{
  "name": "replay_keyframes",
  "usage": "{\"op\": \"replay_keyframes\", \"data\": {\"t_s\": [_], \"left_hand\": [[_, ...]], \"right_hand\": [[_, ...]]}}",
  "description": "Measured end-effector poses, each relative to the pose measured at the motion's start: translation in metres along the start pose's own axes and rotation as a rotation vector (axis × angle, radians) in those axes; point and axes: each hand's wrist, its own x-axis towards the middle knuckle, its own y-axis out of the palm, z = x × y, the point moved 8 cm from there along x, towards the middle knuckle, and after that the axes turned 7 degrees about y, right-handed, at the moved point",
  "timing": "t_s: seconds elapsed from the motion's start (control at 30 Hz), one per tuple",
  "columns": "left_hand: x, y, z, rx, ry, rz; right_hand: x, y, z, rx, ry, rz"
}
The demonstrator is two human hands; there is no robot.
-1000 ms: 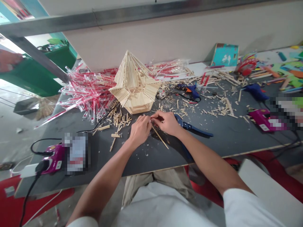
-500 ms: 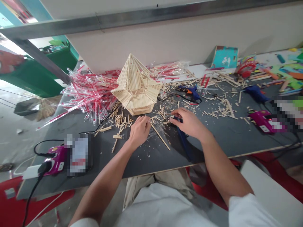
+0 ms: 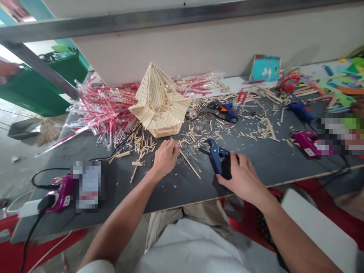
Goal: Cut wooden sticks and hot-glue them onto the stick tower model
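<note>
My left hand (image 3: 166, 158) is closed in a pinch over the tabletop, just in front of the wooden stick model (image 3: 166, 123). Whatever its fingertips hold is hidden. A long thin stick (image 3: 190, 163) lies slantwise beside these fingers. To the right, a blue hand-held pipe cutter (image 3: 215, 157) points its jaw end away from me. My right hand (image 3: 243, 176) is around the handles, thumb on the near side and fingers on the far side. The model has a pointed roof and flared sides built from rows of sticks.
Stick offcuts (image 3: 143, 144) litter the dark table (image 3: 170, 197). Plastic-wrapped sticks (image 3: 105, 112) are heaped at left. Blue glue guns (image 3: 227, 110) lie behind and at right. Purple power strips (image 3: 60, 193) with cables and a blurred phone (image 3: 89, 187) sit near the edges.
My right hand has moved from the cutter's jaw end back and right to its handles, uncovering the jaw. My left hand stays pinched in nearly the same place. The view has shifted slightly.
</note>
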Motion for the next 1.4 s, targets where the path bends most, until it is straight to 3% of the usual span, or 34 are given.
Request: {"op": "replay_keyframes", "data": {"t_s": [0.27,0.43,0.63,0.8,0.9,1.1,1.4], "left_hand": [[-0.001,0.003,0.002,-0.014,-0.006,-0.003],[-0.002,0.003,0.002,-0.026,-0.017,-0.002],[-0.002,0.001,0.0,-0.058,-0.032,-0.003],[-0.001,-0.001,-0.003,-0.054,-0.012,-0.008],[-0.001,0.002,-0.003,-0.052,0.004,0.002],[-0.002,0.004,-0.004,-0.073,0.01,-0.022],[-0.005,-0.005,-0.001,-0.125,-0.032,-0.077]], "right_hand": [[-0.006,-0.006,0.015,-0.124,-0.079,-0.148],[-0.007,-0.009,0.016,-0.206,-0.109,-0.159],[0.007,-0.012,-0.004,-0.143,-0.047,0.024],[0.016,-0.019,-0.031,0.173,0.057,0.196],[0.011,-0.026,-0.033,0.379,0.051,0.249],[-0.004,-0.029,0.0,0.616,-0.026,0.335],[-0.005,-0.035,0.059,0.719,-0.13,0.368]]}}
